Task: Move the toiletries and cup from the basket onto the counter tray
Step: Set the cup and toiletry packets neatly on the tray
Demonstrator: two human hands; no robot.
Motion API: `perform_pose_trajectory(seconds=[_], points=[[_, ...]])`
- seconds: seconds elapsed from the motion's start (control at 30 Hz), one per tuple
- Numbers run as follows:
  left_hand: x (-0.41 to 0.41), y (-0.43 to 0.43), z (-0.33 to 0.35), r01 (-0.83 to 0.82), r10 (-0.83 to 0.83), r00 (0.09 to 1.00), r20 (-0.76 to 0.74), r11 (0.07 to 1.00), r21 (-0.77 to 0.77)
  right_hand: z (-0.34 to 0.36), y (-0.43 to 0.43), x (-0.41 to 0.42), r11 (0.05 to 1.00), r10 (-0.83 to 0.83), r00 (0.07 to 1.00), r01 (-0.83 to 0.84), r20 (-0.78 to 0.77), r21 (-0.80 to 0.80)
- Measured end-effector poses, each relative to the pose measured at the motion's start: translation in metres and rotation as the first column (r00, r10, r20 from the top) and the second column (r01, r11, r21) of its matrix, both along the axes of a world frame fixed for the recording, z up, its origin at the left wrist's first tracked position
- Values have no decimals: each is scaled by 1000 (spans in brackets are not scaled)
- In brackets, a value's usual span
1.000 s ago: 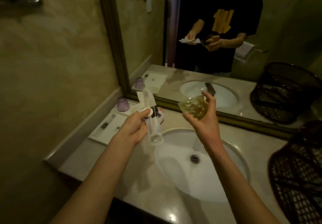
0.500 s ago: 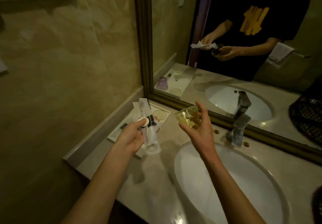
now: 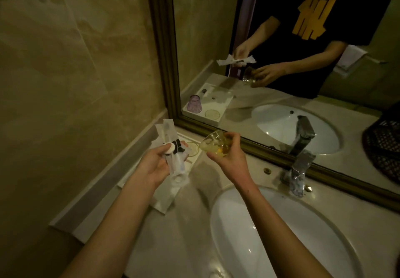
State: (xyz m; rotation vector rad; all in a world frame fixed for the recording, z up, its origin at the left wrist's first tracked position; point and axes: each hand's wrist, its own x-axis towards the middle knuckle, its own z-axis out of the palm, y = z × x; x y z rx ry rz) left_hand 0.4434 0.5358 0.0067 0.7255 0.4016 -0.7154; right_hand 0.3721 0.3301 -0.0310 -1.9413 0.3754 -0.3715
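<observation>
My left hand (image 3: 154, 164) grips a bundle of wrapped toiletries (image 3: 173, 147): clear plastic packets, a small white round item and a dark-labelled piece. It hovers over the white counter tray (image 3: 161, 204), which lies along the left wall by the mirror. My right hand (image 3: 229, 158) holds a clear glass cup (image 3: 213, 143), tilted on its side, just above the tray's far right corner. A round coaster (image 3: 192, 149) shows on the tray between my hands. The basket (image 3: 383, 145) appears only as a dark wicker reflection at the right edge.
A white oval sink (image 3: 281, 232) fills the counter to the right, with a chrome faucet (image 3: 299, 172) behind it. The gold-framed mirror (image 3: 171, 61) runs along the back. Its reflection shows a purple cup (image 3: 194, 103) standing on the tray. A marble wall (image 3: 75, 61) bounds the left.
The view has swung left and closer, so the basket has left the frame. Both hands moved toward the tray; the cup now sits lower and tilted over the tray's corner.
</observation>
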Motion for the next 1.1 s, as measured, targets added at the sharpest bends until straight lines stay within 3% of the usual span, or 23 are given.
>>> perform_pose_trajectory(seconds=[0.3, 0.57, 0.67, 0.83, 1.1], points=[[27, 18, -26, 32, -33, 997, -75, 999, -14, -37, 11, 50, 961, -13, 982, -40, -191, -273], [76, 58, -33, 197, -194, 979, -67, 980, 32, -56, 39, 125, 843, -49, 898, -198, -438, -500], [91, 69, -36, 228, -224, 972, -74, 973, 39, -62, 48, 148, 781, -43, 852, -297, -522, -550], [99, 76, -46, 196, -207, 964, -166, 978, -77, -76, 58, 175, 672, -25, 782, -447, -622, -590], [109, 90, -60, 208, -219, 969, -115, 973, -103, -93, 71, 200, 585, -84, 723, -522, -686, -621]])
